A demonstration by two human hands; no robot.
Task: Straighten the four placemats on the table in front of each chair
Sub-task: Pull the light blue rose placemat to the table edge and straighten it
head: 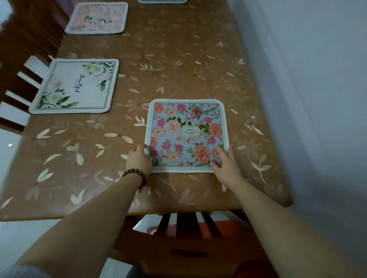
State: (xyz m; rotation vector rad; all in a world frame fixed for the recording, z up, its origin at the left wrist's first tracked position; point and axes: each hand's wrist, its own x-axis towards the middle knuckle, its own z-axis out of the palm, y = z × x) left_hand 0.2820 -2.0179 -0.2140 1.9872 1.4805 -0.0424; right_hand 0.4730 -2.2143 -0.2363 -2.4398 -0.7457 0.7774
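Placemat, blue floral, lower centre: squared to table edge, left hand and right hand flat on near corners, fingers spread. Two placemats left, one top edge: apparently aligned already.

Counted on one table: four placemats — blue floral, white, pink, one cut off at top. Two hands, one beaded bracelet. Three chairs partly seen.

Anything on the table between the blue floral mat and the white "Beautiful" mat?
Nothing: head view shows only bare patterned tablecloth between the blue floral mat and the white mat.
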